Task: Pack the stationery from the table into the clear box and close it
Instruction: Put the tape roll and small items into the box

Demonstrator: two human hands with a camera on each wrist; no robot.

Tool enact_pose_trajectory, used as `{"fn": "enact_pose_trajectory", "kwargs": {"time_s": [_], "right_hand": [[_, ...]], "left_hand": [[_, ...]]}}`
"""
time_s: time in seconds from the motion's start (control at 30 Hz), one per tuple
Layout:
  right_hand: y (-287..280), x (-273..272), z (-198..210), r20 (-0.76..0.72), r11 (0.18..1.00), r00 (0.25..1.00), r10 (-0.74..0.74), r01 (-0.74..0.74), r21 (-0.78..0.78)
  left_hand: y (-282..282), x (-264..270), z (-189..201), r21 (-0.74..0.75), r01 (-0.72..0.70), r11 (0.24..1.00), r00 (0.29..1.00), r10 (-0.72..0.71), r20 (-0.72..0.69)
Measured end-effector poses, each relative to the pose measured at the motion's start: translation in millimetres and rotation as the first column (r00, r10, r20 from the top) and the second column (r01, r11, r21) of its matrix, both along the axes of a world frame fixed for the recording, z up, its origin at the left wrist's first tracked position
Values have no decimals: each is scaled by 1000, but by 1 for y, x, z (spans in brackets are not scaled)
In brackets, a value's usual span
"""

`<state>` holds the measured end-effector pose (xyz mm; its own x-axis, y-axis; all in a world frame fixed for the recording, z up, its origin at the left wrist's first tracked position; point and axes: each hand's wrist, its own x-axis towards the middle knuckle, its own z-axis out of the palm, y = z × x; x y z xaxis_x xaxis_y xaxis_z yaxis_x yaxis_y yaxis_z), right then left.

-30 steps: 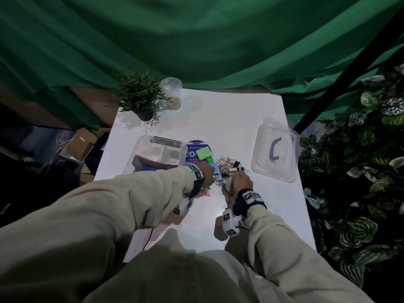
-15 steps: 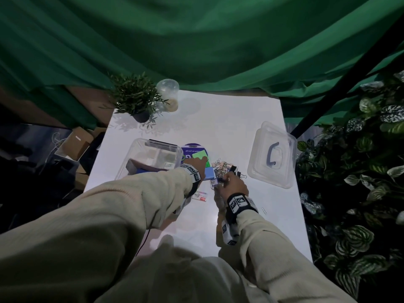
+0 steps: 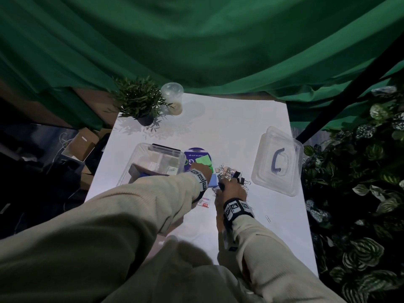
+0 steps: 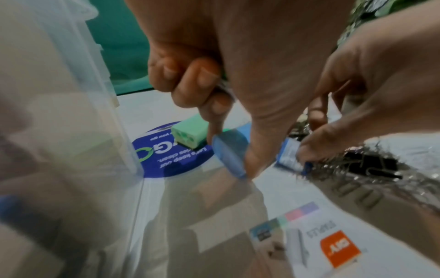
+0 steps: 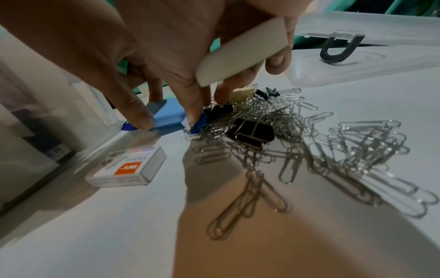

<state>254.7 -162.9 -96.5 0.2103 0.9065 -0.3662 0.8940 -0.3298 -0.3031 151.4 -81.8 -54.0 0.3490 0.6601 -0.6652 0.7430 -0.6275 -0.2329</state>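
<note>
The clear box (image 3: 140, 162) stands open left of centre, with a few items inside. My left hand (image 3: 202, 169) reaches beside it; thumb and forefinger (image 4: 214, 127) pinch a light-blue sticky pad (image 4: 229, 156), and the curled fingers hide something small. My right hand (image 3: 229, 189) holds a white eraser (image 5: 240, 56) against the palm, while its thumb (image 5: 137, 114) and forefinger touch the blue pad (image 5: 169, 116) and a small dark-blue box (image 5: 197, 125). A heap of paper clips (image 5: 297, 135) and black binder clips (image 5: 252, 133) lies just beyond. A green block (image 4: 188, 135) and a staples box (image 5: 128, 169) lie near.
The box's lid (image 3: 277, 160) with a dark handle lies flat at the right. A potted plant (image 3: 140, 101) and a clear cup (image 3: 173, 97) stand at the table's far left corner. A round purple sticker (image 3: 192, 156) is on the table. One stray paper clip (image 3: 268, 218) lies right of my wrist.
Both hands have reached forward from near the staples box to the blue pad and the clip heap. The right hand still holds the white eraser.
</note>
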Motion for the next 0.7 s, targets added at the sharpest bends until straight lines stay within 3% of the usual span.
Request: {"fn": "enact_pose_trajectory", "kwargs": {"time_s": [0.17,0.27,0.37,0.53,0.7], "right_hand": [[4,-5,-2,34,998,998,51,-50,-23],[3,-10,-2,55,995,994,98,-99,0],[1,-14,-1,38,993,994,105,-107,43],[-1,-16,4,-7,999,999,50,-50,21],[-6,-19,8,-137,994,986,-93,100,45]], "left_hand": [[11,-11,22,28,-88,996,983,82,166],[19,-25,38,30,-238,971,917,214,336],[23,-43,67,-2,-279,960,879,256,403],[39,-86,107,-39,-328,944,815,304,494],[47,-137,133,-104,-411,906,748,400,530]]}}
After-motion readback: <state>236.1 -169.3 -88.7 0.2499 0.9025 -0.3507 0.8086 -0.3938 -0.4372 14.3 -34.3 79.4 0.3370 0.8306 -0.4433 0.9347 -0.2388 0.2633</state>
